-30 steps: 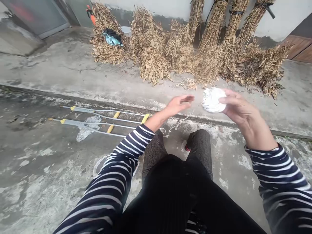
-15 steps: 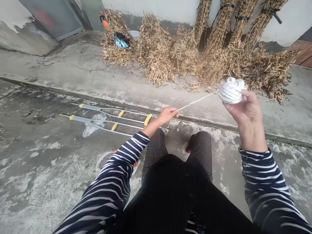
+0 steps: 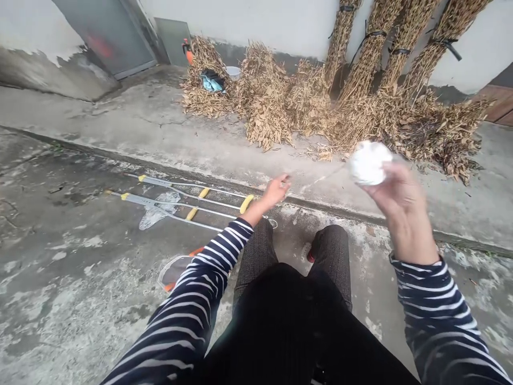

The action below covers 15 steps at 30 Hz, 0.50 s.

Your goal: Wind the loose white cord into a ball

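Note:
A ball of white string (image 3: 369, 163), blurred by motion, is gripped in my right hand (image 3: 398, 190) at the right. From it a thin, smeared length of white string (image 3: 320, 180) runs down-left toward my left hand (image 3: 276, 191). My left hand is in front of my left knee, its fingers curled together around the string; the exact contact is blurred. Below that hand, a loose loop of the string (image 3: 273, 222) shows beside my knee.
Crutches with yellow pads (image 3: 192, 214) lie on the concrete at left, over clear plastic (image 3: 158, 211). A low step edge (image 3: 328, 211) crosses ahead. Dried plant bundles (image 3: 268, 101) lean along the wall. An orange-and-grey object (image 3: 174, 272) is partly behind my left arm.
My right hand and the ball have moved slightly left and down. The string between the hands, taut and sharp before, is now blurred. My view has shifted a little.

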Each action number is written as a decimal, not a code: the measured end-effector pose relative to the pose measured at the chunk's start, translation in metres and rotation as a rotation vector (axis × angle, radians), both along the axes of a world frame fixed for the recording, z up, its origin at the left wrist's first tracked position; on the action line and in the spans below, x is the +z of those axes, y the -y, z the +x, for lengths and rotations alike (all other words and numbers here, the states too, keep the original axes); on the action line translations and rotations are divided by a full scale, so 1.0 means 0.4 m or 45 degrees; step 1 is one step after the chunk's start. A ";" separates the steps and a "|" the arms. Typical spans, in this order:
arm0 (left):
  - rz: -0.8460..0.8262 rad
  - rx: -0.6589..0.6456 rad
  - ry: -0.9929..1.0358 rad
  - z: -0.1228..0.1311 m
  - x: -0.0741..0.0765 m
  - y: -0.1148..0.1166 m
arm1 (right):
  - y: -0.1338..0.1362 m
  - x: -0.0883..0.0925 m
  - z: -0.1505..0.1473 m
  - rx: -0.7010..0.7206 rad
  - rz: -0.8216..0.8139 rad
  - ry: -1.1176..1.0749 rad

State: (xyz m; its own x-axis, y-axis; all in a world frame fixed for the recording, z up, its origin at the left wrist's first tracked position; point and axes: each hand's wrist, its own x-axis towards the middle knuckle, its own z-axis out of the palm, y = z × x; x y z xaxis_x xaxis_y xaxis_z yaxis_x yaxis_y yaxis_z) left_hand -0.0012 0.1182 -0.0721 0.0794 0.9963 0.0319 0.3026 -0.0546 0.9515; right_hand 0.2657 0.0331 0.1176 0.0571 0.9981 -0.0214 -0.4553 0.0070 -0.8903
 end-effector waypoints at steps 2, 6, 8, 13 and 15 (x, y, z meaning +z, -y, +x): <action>0.064 -0.200 0.295 0.083 0.052 0.013 | -0.002 -0.033 -0.022 0.125 -0.151 0.123; 0.037 -0.554 0.633 0.185 0.122 0.046 | -0.003 -0.098 -0.035 0.234 -0.286 0.230; -0.026 -0.560 0.626 0.197 0.124 0.057 | 0.002 -0.127 -0.029 0.221 -0.278 0.242; -0.080 -0.461 0.545 0.169 0.097 0.074 | 0.030 -0.195 -0.009 0.212 -0.201 0.206; -0.050 -0.487 0.493 0.154 0.099 0.083 | 0.044 -0.220 -0.006 0.210 -0.201 0.158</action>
State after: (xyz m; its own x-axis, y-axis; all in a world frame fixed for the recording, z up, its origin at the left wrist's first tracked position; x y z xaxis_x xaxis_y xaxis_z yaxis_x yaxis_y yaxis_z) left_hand 0.0603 0.0851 -0.0325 0.4264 0.8996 0.0941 -0.1045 -0.0544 0.9930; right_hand 0.2632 0.0154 0.0295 -0.0944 0.9790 -0.1807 -0.3262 -0.2019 -0.9235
